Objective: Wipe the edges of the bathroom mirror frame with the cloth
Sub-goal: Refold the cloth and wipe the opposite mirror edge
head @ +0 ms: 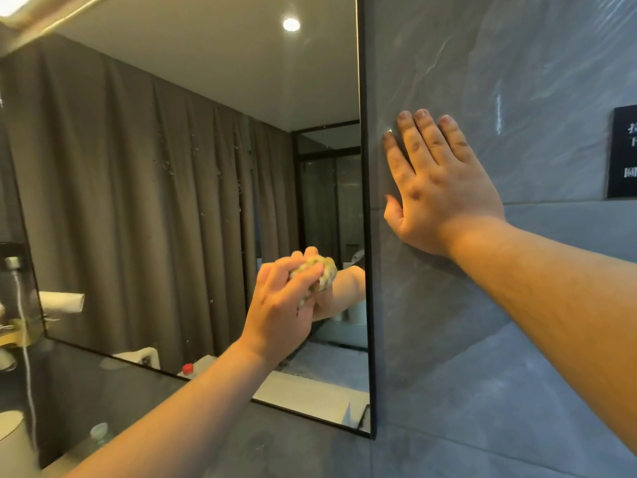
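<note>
My left hand [275, 301] covers most of the cloth [319, 276], which is motion-blurred; I cannot tell its weave. The mirror [172, 201] runs past the top and left edges. The dark sign [622, 153] is cropped at right, its lettering unreadable. Counter [20, 439] items at lower left blur.

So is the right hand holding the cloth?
No, the right hand lies flat on the wall; the left hand grips the cloth.
</note>
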Available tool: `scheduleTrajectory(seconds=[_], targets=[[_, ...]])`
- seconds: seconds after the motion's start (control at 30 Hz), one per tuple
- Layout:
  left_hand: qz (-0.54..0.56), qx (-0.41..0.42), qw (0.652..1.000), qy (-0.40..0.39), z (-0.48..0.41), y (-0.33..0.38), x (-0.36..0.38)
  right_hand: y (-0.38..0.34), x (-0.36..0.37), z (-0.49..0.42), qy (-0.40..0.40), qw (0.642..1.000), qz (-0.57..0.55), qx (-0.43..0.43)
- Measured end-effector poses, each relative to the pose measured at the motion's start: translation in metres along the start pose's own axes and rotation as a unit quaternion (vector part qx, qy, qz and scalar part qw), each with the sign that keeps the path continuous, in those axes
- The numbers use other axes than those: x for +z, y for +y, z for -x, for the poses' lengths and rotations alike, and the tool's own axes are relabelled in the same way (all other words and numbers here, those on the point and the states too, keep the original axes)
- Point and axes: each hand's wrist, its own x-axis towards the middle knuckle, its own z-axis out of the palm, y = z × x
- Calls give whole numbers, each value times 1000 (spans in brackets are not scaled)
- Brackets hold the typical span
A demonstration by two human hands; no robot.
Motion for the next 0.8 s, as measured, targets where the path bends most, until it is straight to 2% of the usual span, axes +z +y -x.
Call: scheduleTrajectory(seconds=[0.17,0.37,0.53,0.67,0.8], targets=[[-3,33,999,-3,6,-6,-1,0,-1,0,-1,1000,-1,-2],[-1,-50,995,83,-62,-17,-16,-1,-2,0,0,1000,-4,-1],[53,-107,978,169,-152,-25,-30,0,-2,0,-2,1000,4,-3],[133,-185,956,183,-222,-21,-40,0,-1,0,2,1000,-2,0],[106,-158,965,180,-246,-11,-44,-1,-1,0,-6,1000,-5,0]])
